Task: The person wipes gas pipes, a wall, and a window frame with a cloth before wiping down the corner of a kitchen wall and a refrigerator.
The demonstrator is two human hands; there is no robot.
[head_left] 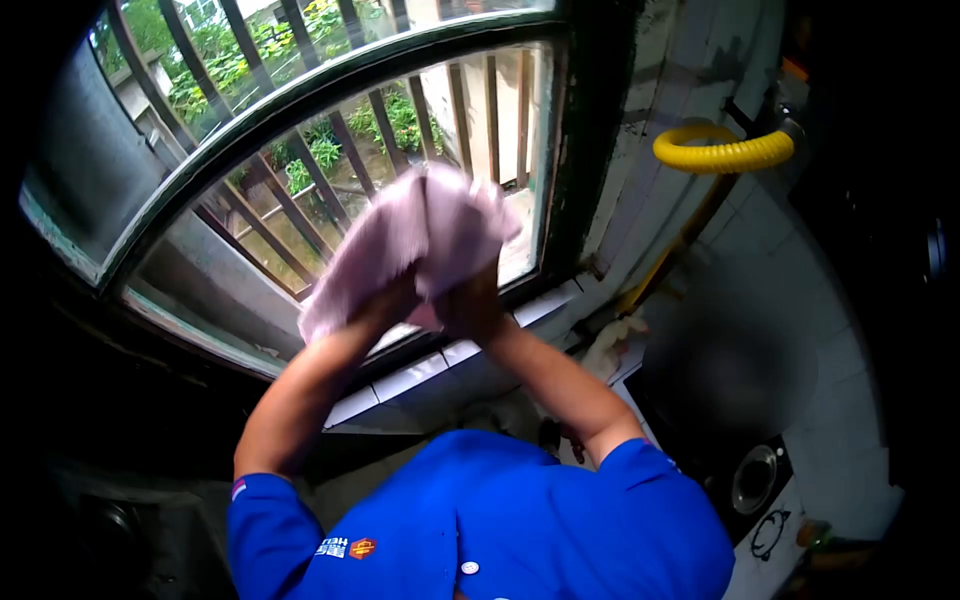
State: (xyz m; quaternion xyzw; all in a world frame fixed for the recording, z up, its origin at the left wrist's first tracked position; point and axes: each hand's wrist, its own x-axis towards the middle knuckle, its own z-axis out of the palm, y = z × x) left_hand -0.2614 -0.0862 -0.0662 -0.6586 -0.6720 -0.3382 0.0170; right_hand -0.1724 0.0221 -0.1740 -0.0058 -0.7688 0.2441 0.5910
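Pink cloth [415, 235], quantity one, is raised in front of one window [290, 205], gripped from below by one left hand [392, 300] and one right hand [472, 308], with one yellow hose [735, 154] at right.

Your light is daylight through the barred, dark-framed glass window [330, 160], bright on the leaves outside, while the room's sides sink into near-black. The pale pink cloth [410, 230] looks motion-blurred to you. A hazy dark smudge softens the white-tiled wall [800, 270], and your wide view bends straight lines towards its edges.
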